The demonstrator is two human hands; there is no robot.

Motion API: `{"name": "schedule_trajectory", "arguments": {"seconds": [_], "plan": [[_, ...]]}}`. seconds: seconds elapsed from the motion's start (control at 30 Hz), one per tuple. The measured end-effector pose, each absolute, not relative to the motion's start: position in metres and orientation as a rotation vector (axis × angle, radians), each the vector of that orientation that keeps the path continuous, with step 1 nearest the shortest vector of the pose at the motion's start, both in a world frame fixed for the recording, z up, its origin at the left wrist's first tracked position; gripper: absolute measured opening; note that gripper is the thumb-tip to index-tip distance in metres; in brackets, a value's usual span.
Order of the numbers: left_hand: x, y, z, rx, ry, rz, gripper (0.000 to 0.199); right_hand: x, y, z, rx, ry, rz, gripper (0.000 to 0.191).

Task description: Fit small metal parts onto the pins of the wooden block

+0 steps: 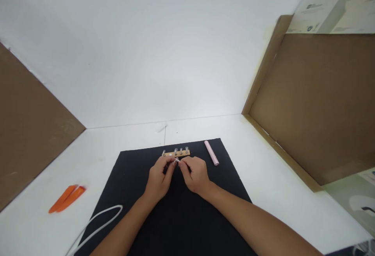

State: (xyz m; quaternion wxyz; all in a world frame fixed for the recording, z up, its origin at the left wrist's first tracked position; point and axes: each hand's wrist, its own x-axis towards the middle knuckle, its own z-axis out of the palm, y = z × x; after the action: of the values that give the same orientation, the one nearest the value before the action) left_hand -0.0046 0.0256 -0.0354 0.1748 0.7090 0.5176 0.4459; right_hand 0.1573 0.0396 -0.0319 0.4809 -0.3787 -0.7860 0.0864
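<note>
Your left hand (158, 179) and right hand (196, 176) are together, fingertips pinching a small bolt (177, 161) just short of the wooden strip (177, 153) ahead of them. A slackened pinch could drop it onto the black mat (175, 221) below.

From my remote view, a white table (278, 213) carries a black mat (178, 228) holding a bolt-studded wooden strip (176, 154) and a pink tube (211, 153); orange pry tools (67, 198) lie beside it.
</note>
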Motion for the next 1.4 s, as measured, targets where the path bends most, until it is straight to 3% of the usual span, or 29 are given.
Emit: {"name": "schedule_trajectory", "arguments": {"seconds": [1.4], "plan": [[-0.0047, 0.0242, -0.0341, 2.029, 1.453, 1.267, 0.017, 0.1573, 0.0388, -0.0344, -0.843, -2.004, 0.229, 0.031]]}}
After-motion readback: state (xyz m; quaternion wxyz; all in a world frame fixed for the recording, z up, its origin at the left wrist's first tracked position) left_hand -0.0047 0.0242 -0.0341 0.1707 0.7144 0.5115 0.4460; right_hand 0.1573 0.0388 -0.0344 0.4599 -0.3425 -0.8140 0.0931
